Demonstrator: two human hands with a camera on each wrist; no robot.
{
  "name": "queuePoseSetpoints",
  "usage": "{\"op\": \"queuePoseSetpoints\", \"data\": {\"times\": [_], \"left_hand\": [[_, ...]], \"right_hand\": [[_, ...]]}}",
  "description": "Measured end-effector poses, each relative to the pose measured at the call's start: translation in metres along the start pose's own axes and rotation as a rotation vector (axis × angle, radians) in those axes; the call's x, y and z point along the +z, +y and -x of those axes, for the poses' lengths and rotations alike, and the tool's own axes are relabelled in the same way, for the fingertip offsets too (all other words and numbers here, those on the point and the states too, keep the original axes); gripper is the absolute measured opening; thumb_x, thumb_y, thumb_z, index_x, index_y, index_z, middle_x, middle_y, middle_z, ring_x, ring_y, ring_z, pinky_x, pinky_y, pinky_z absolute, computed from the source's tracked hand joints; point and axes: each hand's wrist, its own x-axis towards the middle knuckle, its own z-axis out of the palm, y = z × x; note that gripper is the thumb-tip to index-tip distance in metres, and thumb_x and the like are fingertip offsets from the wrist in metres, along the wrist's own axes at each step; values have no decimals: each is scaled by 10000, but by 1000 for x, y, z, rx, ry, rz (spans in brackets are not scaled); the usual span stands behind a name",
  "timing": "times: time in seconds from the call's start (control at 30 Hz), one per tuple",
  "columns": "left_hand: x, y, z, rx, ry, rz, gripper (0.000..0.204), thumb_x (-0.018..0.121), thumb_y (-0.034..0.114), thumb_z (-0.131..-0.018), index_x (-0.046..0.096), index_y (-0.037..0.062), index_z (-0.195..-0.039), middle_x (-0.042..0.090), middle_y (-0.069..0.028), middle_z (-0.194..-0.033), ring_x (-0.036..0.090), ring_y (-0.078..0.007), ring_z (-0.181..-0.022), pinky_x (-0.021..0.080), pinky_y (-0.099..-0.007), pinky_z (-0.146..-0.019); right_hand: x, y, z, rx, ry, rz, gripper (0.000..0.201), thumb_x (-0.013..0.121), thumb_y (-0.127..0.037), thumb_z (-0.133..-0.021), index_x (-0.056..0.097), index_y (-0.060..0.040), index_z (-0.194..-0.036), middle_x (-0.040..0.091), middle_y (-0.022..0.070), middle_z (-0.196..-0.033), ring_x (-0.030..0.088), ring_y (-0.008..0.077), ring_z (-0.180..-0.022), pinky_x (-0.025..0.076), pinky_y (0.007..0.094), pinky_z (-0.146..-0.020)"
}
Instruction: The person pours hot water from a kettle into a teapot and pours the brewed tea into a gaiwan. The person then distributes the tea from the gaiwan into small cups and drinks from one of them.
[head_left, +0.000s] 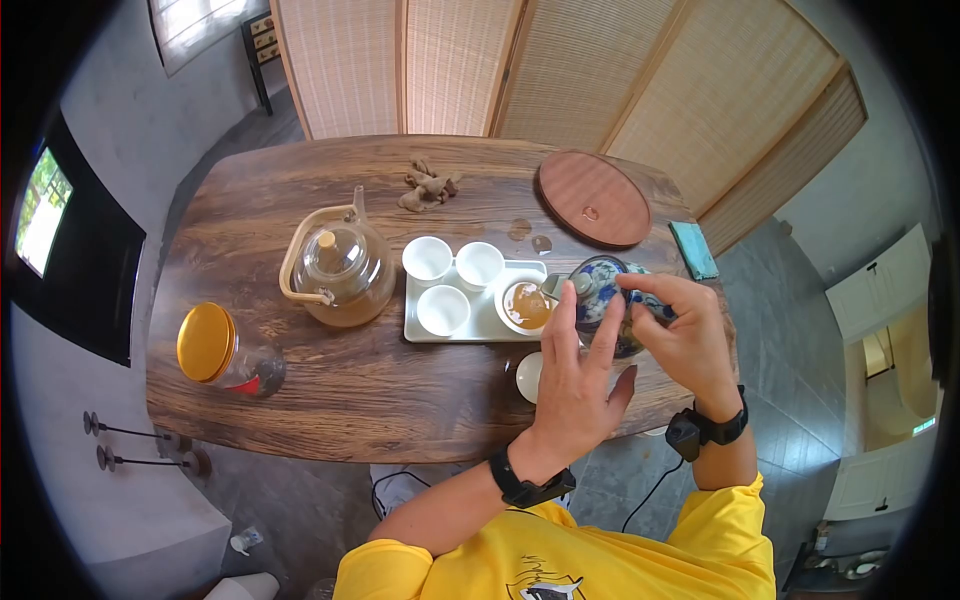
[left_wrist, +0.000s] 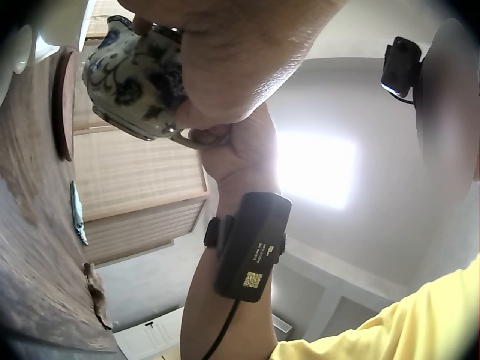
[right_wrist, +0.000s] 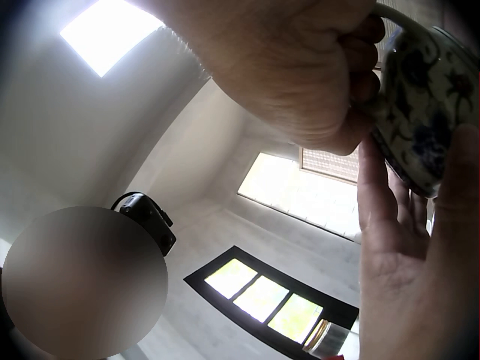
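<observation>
A blue-and-white patterned teapot is tilted, its spout at the rim of a white cup of amber tea. My right hand grips the teapot's handle; the curled fingers show in the right wrist view. The fingers of my left hand reach up straight to the teapot's lid and side. In the left wrist view the teapot is clear of the table. The tea cup stands at the right end of a pale tray, beside several empty white cups. Another white cup is close to my left hand, partly hidden.
Left of the tray stands a glass kettle with a looped handle. A gold-lidded jar is at the table's left edge. Toward the back lie brown root-like pieces, a round wooden tray and a folded teal cloth.
</observation>
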Motion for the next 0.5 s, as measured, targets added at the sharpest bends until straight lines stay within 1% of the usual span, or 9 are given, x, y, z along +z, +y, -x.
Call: {"op": "queuePoseSetpoints", "data": {"times": [0.13, 0.17, 0.2, 0.23, 0.3, 0.33, 0.4, 0.43, 0.5], "left_hand": [[0, 1, -1, 23, 4, -31, 925, 810, 48, -768, 384, 110, -1587, 230, -371, -1586, 333, -542, -1413, 338, -557, -1156], [0, 1, -2, 26, 2, -33, 925, 810, 48, -768, 384, 110, -1587, 230, -371, -1586, 333, -542, -1413, 338, -557, -1156], [-1, 1, -3, 35, 7, -59, 890, 819, 61, -767, 422, 94, -1563, 241, -364, -1582, 356, -533, -1393, 352, -539, -1141], [-1, 2, -4, 44, 11, -85, 856, 828, 74, -766, 459, 78, -1539, 253, -358, -1577, 379, -523, -1373, 367, -520, -1126], [-1, 2, -6, 58, 4, -104, 848, 826, 80, -767, 466, 84, -1535, 259, -353, -1578, 385, -525, -1367, 372, -526, -1123], [-2, 3, -8, 67, 1, -121, 840, 824, 87, -767, 473, 90, -1531, 265, -348, -1579, 392, -526, -1361, 378, -532, -1120], [-2, 2, -9, 73, -7, -131, 854, 817, 83, -762, 464, 102, -1540, 275, -355, -1570, 386, -535, -1370, 373, -547, -1128], [-1, 2, -10, 75, -12, -136, 868, 809, 79, -757, 455, 115, -1549, 286, -361, -1562, 380, -543, -1379, 369, -561, -1136], [-2, 3, -12, 82, -16, -155, 853, 811, 88, -756, 471, 113, -1538, 302, -354, -1557, 394, -538, -1368, 379, -555, -1129]], "right_hand": [[2, 9, 2, -7, 20, -32, 289, 677, -31, -846, 762, -24, -1122, 766, 175, -976, 717, 205, -735, 550, 293, -646], [2, 13, 3, 7, 19, -51, 292, 671, -38, -850, 762, -24, -1126, 768, 156, -950, 688, 169, -709, 531, 281, -628], [2, 17, 4, 20, 18, -70, 294, 666, -45, -853, 761, -25, -1131, 769, 137, -924, 659, 132, -683, 511, 270, -609], [2, 20, 5, 21, 24, -72, 294, 666, -45, -853, 761, -25, -1131, 769, 137, -924, 659, 132, -683, 511, 270, -609], [3, 26, 7, 86, 16, -184, 300, 654, -57, -862, 758, -19, -1141, 759, 83, -880, 583, 59, -676, 473, 249, -592], [4, 28, 7, 85, 22, -188, 300, 654, -57, -862, 758, -19, -1141, 759, 83, -880, 583, 59, -676, 473, 249, -592], [5, 34, 9, 89, 39, -232, 304, 651, -60, -865, 752, -4, -1146, 747, 49, -871, 548, 30, -682, 464, 242, -594], [6, 36, 9, 90, 48, -234, 304, 651, -60, -865, 752, -4, -1146, 747, 49, -871, 548, 30, -682, 464, 242, -594], [11, 40, 9, 78, 82, -310, 305, 650, -59, -866, 748, 7, -1147, 755, 62, -885, 556, 43, -662, 467, 241, -594]]}}
